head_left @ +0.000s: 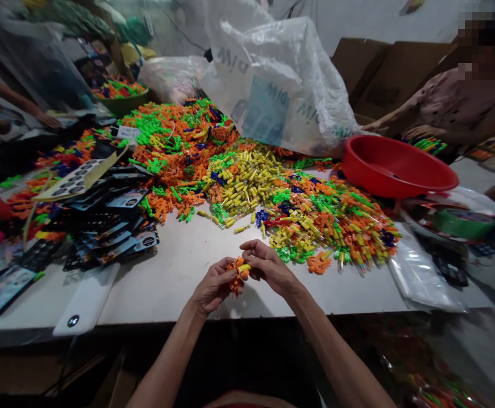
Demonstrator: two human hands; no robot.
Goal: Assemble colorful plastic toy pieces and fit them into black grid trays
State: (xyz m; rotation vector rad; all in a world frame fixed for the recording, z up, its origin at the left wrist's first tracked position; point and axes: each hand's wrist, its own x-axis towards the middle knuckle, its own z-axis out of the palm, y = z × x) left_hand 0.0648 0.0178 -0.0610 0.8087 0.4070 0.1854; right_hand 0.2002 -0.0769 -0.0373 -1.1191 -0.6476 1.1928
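Observation:
Near the table's front edge, my left hand [216, 286] is closed around a small orange plastic figure [234, 277]. A short yellow piece [244, 268] sits against the figure, on the side toward my other hand. My right hand [268, 263] has its thumb and fingers pinched by the yellow piece's end; what lies between the fingertips is hidden. Just beyond my hands lies a heap of loose yellow pieces [247, 184]. To its right spreads a pile of orange, green, blue and yellow figures [332, 218], several with yellow pieces attached.
A red basin [400, 164] stands at right, with clear plastic bags [421, 277] and green tape [464, 222] nearby. Black printed cards [107, 221] and a white power bank [86, 300] lie at left. A large white sack [281, 85] rises behind. Other people's hands show at both sides.

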